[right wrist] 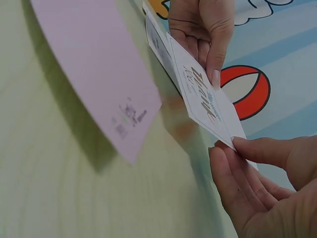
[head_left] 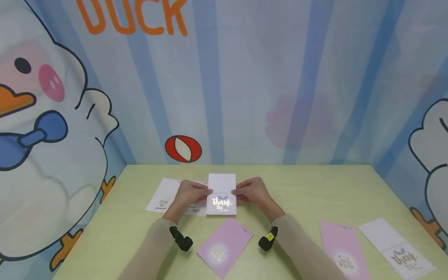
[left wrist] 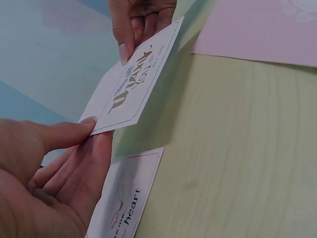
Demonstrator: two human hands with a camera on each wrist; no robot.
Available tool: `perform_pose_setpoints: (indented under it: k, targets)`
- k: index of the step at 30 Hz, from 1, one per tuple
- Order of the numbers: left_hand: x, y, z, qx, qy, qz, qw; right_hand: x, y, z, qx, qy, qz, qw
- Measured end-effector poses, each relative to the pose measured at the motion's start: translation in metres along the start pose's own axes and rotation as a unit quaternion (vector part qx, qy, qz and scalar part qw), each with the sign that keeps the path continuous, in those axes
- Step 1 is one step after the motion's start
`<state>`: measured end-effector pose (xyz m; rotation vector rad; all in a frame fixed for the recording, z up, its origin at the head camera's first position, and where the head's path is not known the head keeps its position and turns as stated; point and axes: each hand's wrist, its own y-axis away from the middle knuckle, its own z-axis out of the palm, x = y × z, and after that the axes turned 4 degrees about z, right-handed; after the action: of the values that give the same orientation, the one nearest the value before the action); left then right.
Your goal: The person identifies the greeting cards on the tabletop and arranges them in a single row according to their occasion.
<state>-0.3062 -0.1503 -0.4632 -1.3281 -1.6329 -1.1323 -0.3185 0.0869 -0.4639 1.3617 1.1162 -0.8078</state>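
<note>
The white thank-you card is held up just above the green table, mid-table. The left hand pinches its left edge, thumb on top, and the right hand pinches the right edge the same way. A pink card lies nearer the person.

Thank-you card between both hands — pink card in front
</note>
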Motion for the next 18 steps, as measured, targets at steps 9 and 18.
perform_pose_setpoints:
  k: [9,18]
  targets:
    - [0.005,0.0,0.015,0.036,-0.099,0.028,0.994,-0.003,0.0,0.006,0.044,0.082,-0.02,0.995]
    - [0.008,0.003,0.027,0.063,-0.207,0.095,0.9717,0.0,0.002,0.008,0.07,0.182,-0.063,0.979]
